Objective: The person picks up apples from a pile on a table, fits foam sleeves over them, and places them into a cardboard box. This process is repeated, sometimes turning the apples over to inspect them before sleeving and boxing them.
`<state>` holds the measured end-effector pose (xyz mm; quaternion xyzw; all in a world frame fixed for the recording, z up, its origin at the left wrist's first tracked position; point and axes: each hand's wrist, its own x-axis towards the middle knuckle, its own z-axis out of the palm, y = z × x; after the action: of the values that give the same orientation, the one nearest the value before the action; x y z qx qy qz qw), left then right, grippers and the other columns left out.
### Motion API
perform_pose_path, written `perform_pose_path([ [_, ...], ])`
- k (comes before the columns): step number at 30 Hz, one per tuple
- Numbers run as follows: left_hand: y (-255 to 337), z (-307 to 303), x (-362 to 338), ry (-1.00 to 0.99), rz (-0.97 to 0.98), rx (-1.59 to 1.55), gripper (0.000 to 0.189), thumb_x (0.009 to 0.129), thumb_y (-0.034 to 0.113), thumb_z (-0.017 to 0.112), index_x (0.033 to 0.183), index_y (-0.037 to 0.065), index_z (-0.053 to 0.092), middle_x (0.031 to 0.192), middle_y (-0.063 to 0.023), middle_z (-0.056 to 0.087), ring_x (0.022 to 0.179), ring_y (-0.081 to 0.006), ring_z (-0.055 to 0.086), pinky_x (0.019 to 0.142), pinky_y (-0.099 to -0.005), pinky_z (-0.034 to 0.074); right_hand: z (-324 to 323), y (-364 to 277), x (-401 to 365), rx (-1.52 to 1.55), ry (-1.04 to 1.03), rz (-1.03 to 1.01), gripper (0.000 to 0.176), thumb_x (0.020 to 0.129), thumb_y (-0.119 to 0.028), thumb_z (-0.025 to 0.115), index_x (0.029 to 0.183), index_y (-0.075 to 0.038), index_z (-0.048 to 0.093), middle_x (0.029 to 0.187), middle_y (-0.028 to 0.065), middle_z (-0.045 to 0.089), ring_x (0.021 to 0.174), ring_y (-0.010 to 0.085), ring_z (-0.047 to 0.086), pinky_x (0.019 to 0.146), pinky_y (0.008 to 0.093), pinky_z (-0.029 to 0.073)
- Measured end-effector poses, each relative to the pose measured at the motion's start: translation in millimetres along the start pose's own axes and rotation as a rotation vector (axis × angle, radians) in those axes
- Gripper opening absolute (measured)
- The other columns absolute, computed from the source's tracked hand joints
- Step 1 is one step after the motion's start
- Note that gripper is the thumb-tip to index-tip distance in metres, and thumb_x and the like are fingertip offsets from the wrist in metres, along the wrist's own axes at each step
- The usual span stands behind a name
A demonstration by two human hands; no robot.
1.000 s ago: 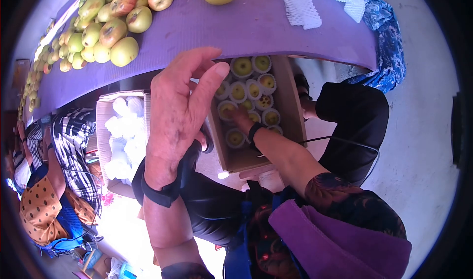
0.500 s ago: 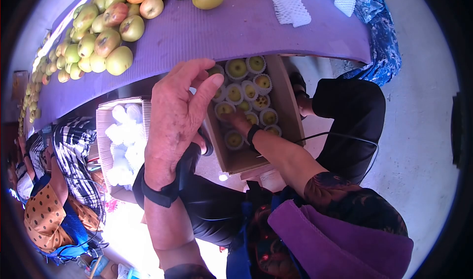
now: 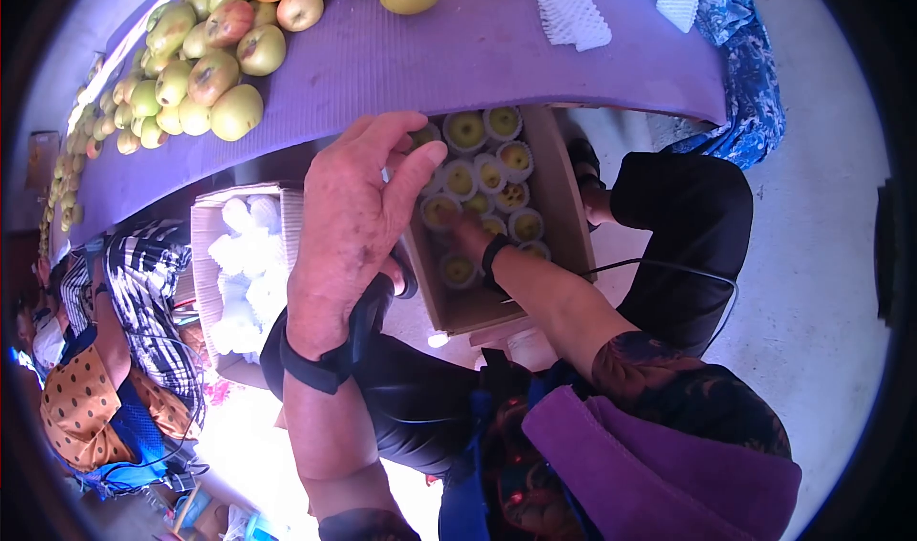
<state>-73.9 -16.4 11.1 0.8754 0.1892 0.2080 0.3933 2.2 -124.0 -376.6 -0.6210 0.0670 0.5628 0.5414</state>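
My left hand (image 3: 355, 221) is raised over the near left side of an open cardboard box (image 3: 565, 192), thumb and fingers apart, with nothing visible between them. It hides part of the box's left wall. Inside the box, yellow-green apples (image 3: 465, 128) sit in white foam net sleeves. My right hand (image 3: 468, 233) reaches down among them, its blurred fingertips right at the edge of a sleeved apple (image 3: 437, 209) on the left side. How those fingers are closed I cannot tell. Below it lies another sleeved apple (image 3: 458, 270), partly in shadow.
A purple-covered table (image 3: 478, 59) spans the top, with a pile of loose apples (image 3: 212, 76) at left and white foam netting (image 3: 573, 16) at right. A carton of foam sleeves (image 3: 250, 283) stands left of my leg. Another person in a polka-dot garment (image 3: 84, 409) sits at far left.
The whole view has shifted slightly to the right. My right fingers are more blurred over the apples, and my left hand keeps nearly the same pose.
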Motion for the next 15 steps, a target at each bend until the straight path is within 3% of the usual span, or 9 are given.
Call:
perform_pose_path([
  [5,4.6,5.3,1.0,-0.008,0.013,0.057,0.026,0.086,0.02,0.066,0.104,0.001,0.063,0.087,-0.015,0.064,0.077,-0.0289,0.065,0.068,-0.0365,0.051,-14.7,6.9,21.3,0.019,-0.218,-0.017,0.064,0.082,-0.037,0.067,0.132,-0.005,0.042,0.114,0.0098,0.055,0.097,0.023,0.057,0.072,0.0382,0.051],
  [7,6.4,5.9,0.2,-0.028,0.011,0.078,0.026,0.088,0.017,0.066,0.108,0.0,0.062,0.086,-0.0109,0.063,0.073,-0.0185,0.06,0.067,-0.0285,0.048,-15.8,-3.2,-1.6,0.009,-0.221,-0.071,0.061,0.082,-0.035,0.067,0.13,-0.005,0.043,0.115,0.0096,0.055,0.098,0.0226,0.057,0.072,0.0371,0.05],
  [15,3.9,7.5,1.9,-0.043,0.031,0.124,0.028,0.088,0.018,0.067,0.108,-0.001,0.062,0.085,-0.011,0.062,0.073,-0.0192,0.059,0.068,-0.0292,0.048,-14.3,-7.2,-1.3,0.029,-0.139,-0.131,0.052,0.082,-0.028,0.067,0.124,-0.003,0.049,0.115,0.0098,0.058,0.1,0.0225,0.058,0.073,0.0374,0.05],
])
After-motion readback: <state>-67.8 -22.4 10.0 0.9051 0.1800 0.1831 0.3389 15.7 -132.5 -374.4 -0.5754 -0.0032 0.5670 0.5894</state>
